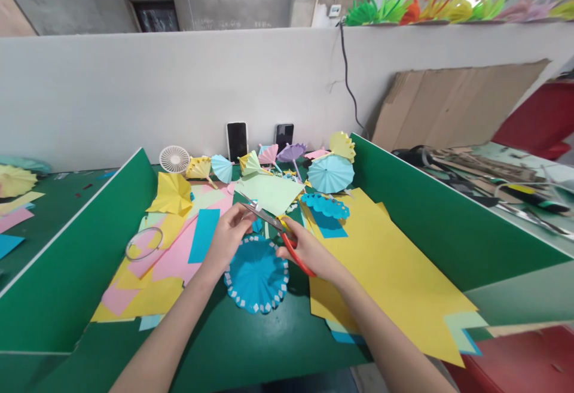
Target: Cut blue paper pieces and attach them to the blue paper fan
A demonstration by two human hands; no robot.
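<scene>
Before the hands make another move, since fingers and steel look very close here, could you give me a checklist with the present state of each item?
1. Scissors gripped by the handles in the right hand: ok.
2. Left hand well away from the blades: not ok; its fingertips are right beside them.
3. Paper held firmly in the left fingers: cannot tell; any piece there is too small or hidden.
4. Blades pointing away from the blue pleated disc: ok; it lies on their near side.
5. White squares all round the disc's rim: cannot tell; the hands cover part of it.
</scene>
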